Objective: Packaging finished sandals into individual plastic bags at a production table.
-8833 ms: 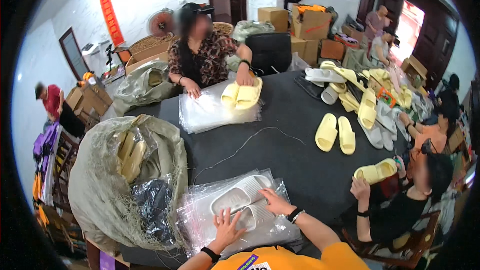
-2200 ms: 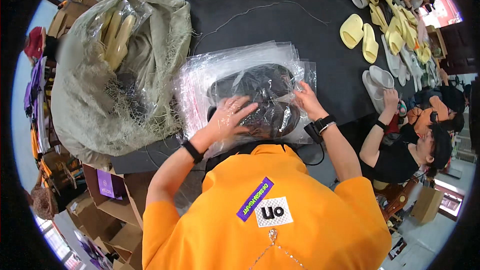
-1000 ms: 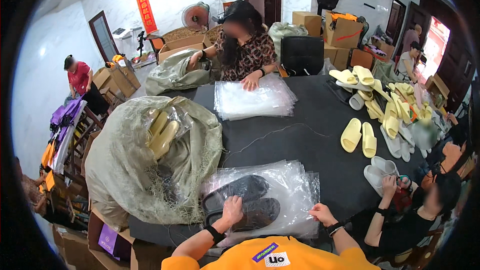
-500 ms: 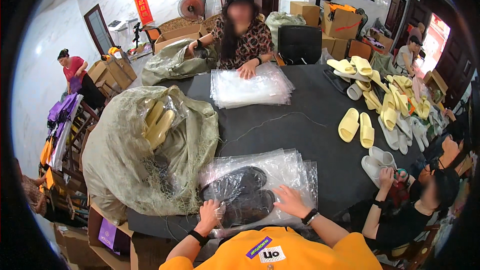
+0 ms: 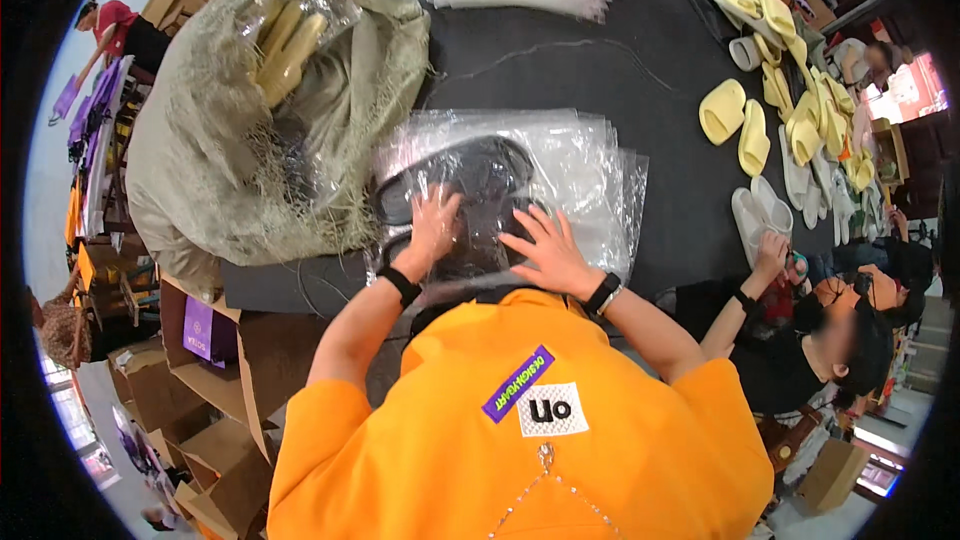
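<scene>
The left hand (image 5: 433, 228) lies open, fingers loose, and the right hand (image 5: 548, 252) spreads wide over the black slippers (image 5: 478, 172), likely keeping the pair flat. Beneath both, clear bags (image 5: 592, 155) cover the counter (image 5: 560, 68); a sack (image 5: 205, 130) gapes left of the left hand, perhaps for easy reach.

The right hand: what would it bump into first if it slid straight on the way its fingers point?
Probably the far slipper, just beyond the near slipper, which the right hand overlaps; whether it would touch or pass above is hard to tell.
</scene>
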`<action>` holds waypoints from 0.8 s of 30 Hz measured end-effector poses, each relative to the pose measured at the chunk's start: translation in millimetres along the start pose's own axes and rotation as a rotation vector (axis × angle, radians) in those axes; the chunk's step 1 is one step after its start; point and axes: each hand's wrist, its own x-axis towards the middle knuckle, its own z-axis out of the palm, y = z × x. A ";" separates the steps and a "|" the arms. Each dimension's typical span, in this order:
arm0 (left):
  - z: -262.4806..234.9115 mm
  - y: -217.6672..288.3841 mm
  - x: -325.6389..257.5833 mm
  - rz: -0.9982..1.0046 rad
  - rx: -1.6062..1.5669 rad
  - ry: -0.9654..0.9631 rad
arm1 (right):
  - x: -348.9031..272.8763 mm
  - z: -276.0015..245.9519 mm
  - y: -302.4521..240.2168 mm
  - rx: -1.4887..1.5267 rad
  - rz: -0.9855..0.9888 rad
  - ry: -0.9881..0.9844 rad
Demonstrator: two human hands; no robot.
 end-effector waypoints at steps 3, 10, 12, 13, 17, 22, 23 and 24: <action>-7.3 -0.5 5.9 -0.026 -0.078 -0.076 | -0.7 -4.3 6.6 -0.017 0.010 0.000; 36.9 -38.3 -34.1 0.155 0.160 -0.024 | 35.1 -2.2 92.0 -0.050 0.450 0.152; -5.0 -12.8 -10.7 -0.016 0.101 -0.318 | 21.9 15.3 133.1 0.037 0.676 0.070; 3.8 -29.8 -28.0 0.075 0.049 0.022 | 31.3 6.4 125.4 0.038 0.698 -0.010; -10.4 -44.1 -48.1 -0.142 -0.025 0.091 | 29.4 17.4 133.3 0.014 0.657 0.123; -36.8 -45.9 -59.6 -0.341 -0.258 0.146 | 20.4 11.5 107.2 -0.156 0.575 0.198; -38.0 -48.8 -59.9 -0.330 -0.271 0.179 | 17.9 11.9 96.7 -0.195 0.505 0.201; -38.4 -49.8 -57.9 -0.332 -0.304 0.206 | 15.4 12.6 85.7 -0.233 0.435 0.208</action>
